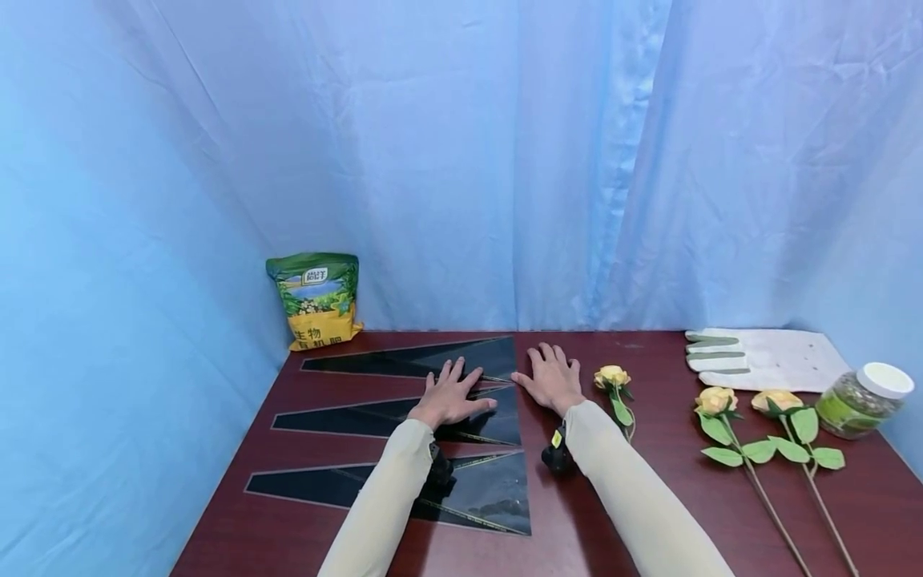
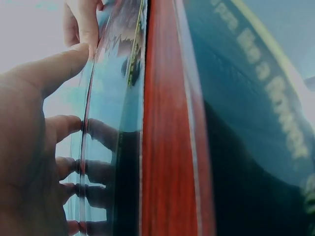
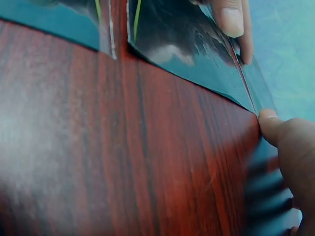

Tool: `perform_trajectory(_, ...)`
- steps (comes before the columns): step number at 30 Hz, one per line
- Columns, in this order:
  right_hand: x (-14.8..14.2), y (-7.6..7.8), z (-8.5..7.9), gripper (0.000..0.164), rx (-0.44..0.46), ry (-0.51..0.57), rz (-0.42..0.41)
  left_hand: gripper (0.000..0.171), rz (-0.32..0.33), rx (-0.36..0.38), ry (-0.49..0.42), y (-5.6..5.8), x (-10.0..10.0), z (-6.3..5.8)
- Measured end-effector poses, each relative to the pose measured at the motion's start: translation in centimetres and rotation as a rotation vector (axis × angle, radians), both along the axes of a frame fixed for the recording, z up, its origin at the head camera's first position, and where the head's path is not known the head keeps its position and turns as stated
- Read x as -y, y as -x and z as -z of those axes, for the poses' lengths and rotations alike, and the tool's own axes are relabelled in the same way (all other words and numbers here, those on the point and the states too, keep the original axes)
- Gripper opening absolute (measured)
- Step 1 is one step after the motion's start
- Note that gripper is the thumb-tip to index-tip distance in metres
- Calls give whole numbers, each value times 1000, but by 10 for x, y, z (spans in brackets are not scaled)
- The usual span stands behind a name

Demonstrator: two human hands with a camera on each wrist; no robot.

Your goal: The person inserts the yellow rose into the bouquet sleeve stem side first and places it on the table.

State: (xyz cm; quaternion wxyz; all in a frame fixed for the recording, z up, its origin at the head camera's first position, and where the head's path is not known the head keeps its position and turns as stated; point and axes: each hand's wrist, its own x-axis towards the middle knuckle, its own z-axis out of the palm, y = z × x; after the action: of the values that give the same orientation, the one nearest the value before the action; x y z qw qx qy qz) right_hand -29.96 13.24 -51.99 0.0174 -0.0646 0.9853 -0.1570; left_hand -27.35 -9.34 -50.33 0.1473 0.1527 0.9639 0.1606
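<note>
Three black, tapered flower sleeves with clear plastic parts lie flat in a row: a far sleeve (image 1: 404, 358), a middle sleeve (image 1: 339, 418) and a near sleeve (image 1: 497, 489). My left hand (image 1: 449, 401) is over the far and middle sleeves, fingers spread and straight, its fingertips reaching the far one. Beyond the wide right end of the sleeves, my right hand (image 1: 551, 381) rests with spread fingers on the table. In the right wrist view its thumb (image 3: 271, 125) touches a sleeve's corner. Neither hand grips anything.
A fertilizer bag (image 1: 320, 300) stands at the back left of the dark red table (image 1: 577, 513). One yellow rose (image 1: 612, 377) lies right of my right hand. Two more roses (image 1: 716, 401), a pair of gloves (image 1: 782, 361) and a white-lidded jar (image 1: 861, 401) are farther right. Blue curtains surround the table.
</note>
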Motion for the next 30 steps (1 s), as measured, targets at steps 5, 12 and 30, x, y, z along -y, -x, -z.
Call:
perform_trajectory(5, 3, 0, 4, 67, -17, 32, 45, 79, 0, 15, -15, -2, -4, 1)
perform_trajectory(12, 9, 1, 5, 59, -34, 132, 101, 78, 19, 23, -5, -3, -12, 1)
perform_trajectory(30, 13, 6, -19, 64, 156, 703, 81, 69, 8, 26, -30, 0, -24, -4)
